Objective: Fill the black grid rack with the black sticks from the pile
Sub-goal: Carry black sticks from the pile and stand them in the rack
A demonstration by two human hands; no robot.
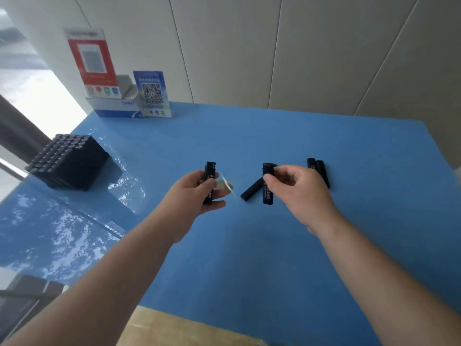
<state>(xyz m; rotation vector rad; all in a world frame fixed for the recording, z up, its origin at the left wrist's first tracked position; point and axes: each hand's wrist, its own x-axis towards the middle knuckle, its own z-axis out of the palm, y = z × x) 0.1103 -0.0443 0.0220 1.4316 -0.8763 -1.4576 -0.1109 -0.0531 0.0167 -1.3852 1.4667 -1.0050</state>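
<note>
Leftmost on the blue counter (287, 245), near its far left edge, sits the black grid rack (68, 162), tilted in this view, its top cells showing rows of rounded grey stick ends, so it looks largely full. Behind it, against the pale panelled wall (249, 46), a red-and-white QR sign (91, 62) stands upright above a white and blue box (116, 108), with a smaller blue QR card (152, 93) propped just beside it. Nearer the middle, the left hand (197, 193) is curled around one black stick (209, 182), which stands roughly upright with white print running down its side; the thumb presses across its front. A small pale, blurred object (225, 184) shows at that hand's fingertips, and what it is cannot be told. Between the two hands a loose black stick (250, 191) lies slanted on the counter. Just to its right, the right hand (299, 193) pinches a second printed black stick (268, 183) between thumb and fingers, holding it upright above the surface, close to the slanted one. Behind and to the right of that hand, the remaining pile (320, 171) amounts to two black sticks lying side by side and touching, partly hidden by the knuckles. Both bare forearms reach in from the bottom of the view.
</note>
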